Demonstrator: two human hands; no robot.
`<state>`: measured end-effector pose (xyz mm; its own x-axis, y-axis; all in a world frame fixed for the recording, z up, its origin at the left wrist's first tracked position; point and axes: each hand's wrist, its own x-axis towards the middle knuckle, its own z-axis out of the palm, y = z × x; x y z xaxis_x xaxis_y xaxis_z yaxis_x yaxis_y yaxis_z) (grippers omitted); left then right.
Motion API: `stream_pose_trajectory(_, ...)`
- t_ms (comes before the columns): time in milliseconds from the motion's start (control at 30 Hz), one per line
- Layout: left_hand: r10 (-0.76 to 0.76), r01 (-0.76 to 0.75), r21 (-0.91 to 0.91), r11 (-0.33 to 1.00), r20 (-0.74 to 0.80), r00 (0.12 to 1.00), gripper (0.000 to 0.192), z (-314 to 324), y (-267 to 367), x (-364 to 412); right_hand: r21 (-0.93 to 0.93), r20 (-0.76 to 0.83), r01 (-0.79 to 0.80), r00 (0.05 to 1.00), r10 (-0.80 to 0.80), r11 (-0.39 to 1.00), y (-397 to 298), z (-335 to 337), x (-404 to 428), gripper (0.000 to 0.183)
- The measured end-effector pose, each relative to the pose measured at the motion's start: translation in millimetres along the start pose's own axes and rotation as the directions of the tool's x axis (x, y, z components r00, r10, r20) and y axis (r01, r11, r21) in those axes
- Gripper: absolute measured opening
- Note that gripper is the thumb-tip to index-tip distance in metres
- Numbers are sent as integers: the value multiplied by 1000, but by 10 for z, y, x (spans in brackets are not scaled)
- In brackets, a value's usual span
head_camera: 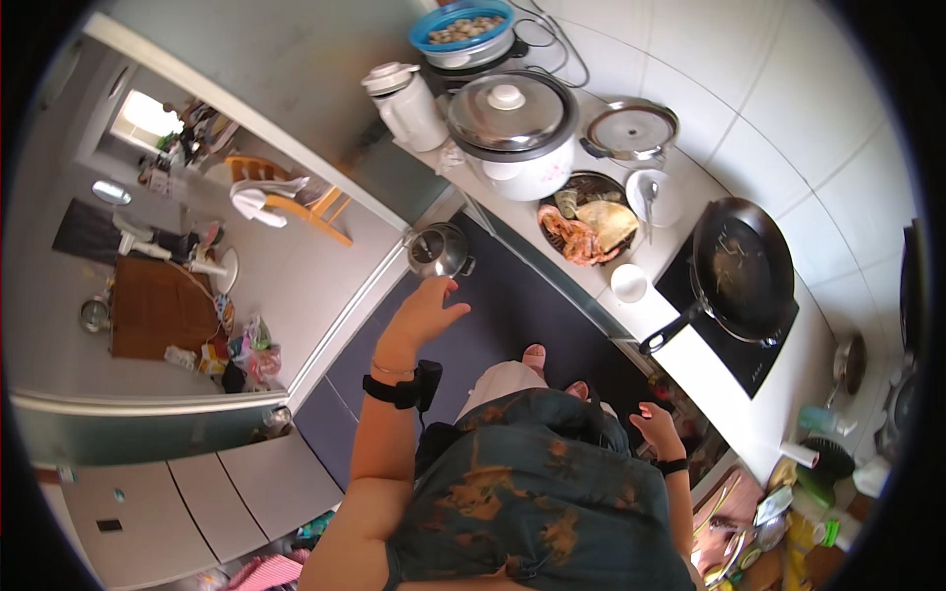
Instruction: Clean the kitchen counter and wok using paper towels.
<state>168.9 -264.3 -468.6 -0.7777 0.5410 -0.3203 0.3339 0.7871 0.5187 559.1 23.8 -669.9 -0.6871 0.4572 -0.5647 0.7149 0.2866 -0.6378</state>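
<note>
My left hand point(427, 314), with nothing in it and thumb apart, is stretched out over the dark floor. Just beyond its fingertips, a round stainless steel pot or kettle point(441, 250) shows near the sliding door's track. My right hand point(656, 427) hangs low beside the counter's front edge, empty, fingers loosely curled. On the black induction cooktop point(746, 362) a dark frying pan point(743, 270) has some residue inside, its handle towards me. Left of it are a white cup point(629, 284) and a plate of food point(584, 235) with a folded flatbread and reddish pieces.
A rice cooker point(517, 159), a white jug point(406, 107) and a blue basin point(421, 33) of small round items line the counter's far end. Beside them lie a glass lid point(633, 131) and a white dish point(669, 199) with a spoon. A wooden chair point(318, 210) stands beyond the doorway.
</note>
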Motion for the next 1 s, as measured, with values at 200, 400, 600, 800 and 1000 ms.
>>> stream_pose_trajectory(200,-38,40,22,999,-59,997,44,-60,-58,-204,-106,147,11,989,5,994,-121,52,172,48)
stream_pose_trajectory(400,30,-31,-18,999,-41,999,42,-102,-253,155,-73,170,153,976,-139,985,-432,280,444,50)
stream_pose_trajectory(600,133,-132,-86,987,2,991,39,-298,-478,710,349,-40,42,999,-30,936,-773,862,1300,48)
stream_pose_trajectory(800,13,-10,-94,995,33,999,45,-858,-974,827,946,-53,-105,883,466,307,-1458,675,1899,48)
stream_pose_trajectory(1000,-154,156,-28,987,53,987,40,-1153,-2000,896,993,-114,113,766,633,41,-1298,780,2442,39)
